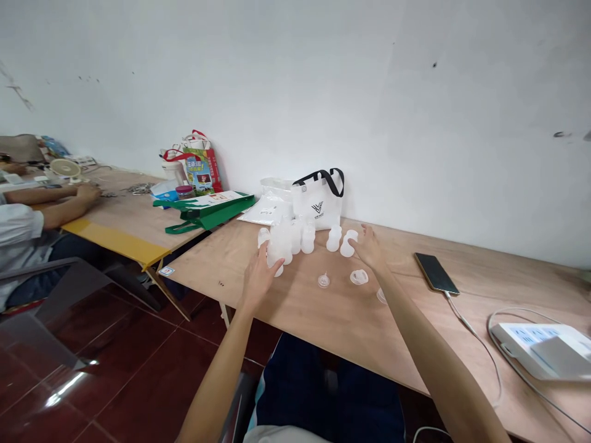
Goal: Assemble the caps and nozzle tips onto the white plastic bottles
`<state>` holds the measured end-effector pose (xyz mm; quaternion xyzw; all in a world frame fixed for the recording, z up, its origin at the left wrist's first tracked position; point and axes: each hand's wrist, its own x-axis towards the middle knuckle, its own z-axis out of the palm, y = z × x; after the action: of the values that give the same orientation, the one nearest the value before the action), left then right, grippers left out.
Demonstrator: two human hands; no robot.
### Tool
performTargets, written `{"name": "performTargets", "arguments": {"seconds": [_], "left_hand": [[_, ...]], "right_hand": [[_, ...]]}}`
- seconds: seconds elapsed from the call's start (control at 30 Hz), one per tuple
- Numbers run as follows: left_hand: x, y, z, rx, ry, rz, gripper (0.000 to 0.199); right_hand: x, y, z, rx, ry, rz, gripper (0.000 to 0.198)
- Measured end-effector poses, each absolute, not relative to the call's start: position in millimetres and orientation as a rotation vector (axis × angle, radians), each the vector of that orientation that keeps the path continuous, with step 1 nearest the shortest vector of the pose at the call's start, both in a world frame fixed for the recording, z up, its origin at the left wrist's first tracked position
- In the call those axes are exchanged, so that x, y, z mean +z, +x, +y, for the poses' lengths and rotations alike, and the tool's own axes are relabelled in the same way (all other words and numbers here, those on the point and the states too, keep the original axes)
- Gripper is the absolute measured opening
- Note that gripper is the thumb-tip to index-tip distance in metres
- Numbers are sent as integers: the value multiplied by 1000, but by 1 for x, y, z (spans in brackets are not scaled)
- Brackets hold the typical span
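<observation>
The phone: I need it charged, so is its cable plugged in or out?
Plugged in: the white cable meets the near end of the phone. Whether it is charging, I cannot tell; the screen looks dark.

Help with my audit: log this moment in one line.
left hand: at clustered white containers; right hand: at rightmost white container; clear plastic pieces: on table

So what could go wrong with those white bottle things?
The clustered, translucent white plastic containers are packed close together by the left hand, so one bump might topple several. The round, clear plastic piece beside the bare right forearm could get knocked away if that arm swings.
</observation>
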<state>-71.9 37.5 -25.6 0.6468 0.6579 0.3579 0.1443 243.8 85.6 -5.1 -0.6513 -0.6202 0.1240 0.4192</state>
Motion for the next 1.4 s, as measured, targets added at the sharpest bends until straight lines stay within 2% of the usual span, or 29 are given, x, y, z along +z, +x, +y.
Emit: {"name": "performTargets", "arguments": {"seconds": [0.13, 0.23, 0.33, 0.43, 0.53, 0.67, 0.83, 1.0, 1.1, 1.27, 1.4], "left_hand": [[-14, -71, 32, 1021, 1856, 1888, 55], [6, -67, 17, 1137, 1804, 1813, 65], [24, -52, -3, 1244, 1747, 1495, 74], [29, -25, -25, 1168, 1722, 1108, 68], [20, 6, -43, 948, 1693, 933, 57], [12, 29, -57, 765, 1709, 848, 47], [19, 24, -52, 761, 1792, 721, 44], [21, 19, -44, 804, 1814, 711, 35], [16, 23, -47, 828, 1789, 771, 34], [3, 38, -52, 992, 1814, 1108, 43], [5, 32, -47, 866, 1952, 1211, 50]], "right_hand": [[4, 238, 40, 319, -1498, -1536, 61], [7, 227, -10, 439, -1346, -1504, 51], [3, 212, -58, 537, -1308, -1558, 40], [-8, 199, -88, 570, -1338, -1694, 47], [-19, 195, -99, 611, -1356, -1746, 57], [-21, 203, -100, 702, -1436, -1703, 41], [-8, 215, -105, 875, -1463, -1746, 35], [-9, 208, -105, 890, -1434, -1698, 35], [-14, 202, -104, 762, -1523, -1742, 34], [-26, 201, -102, 198, -1708, -1865, 31], [-29, 203, -104, -10, -1724, -1960, 29]]}}
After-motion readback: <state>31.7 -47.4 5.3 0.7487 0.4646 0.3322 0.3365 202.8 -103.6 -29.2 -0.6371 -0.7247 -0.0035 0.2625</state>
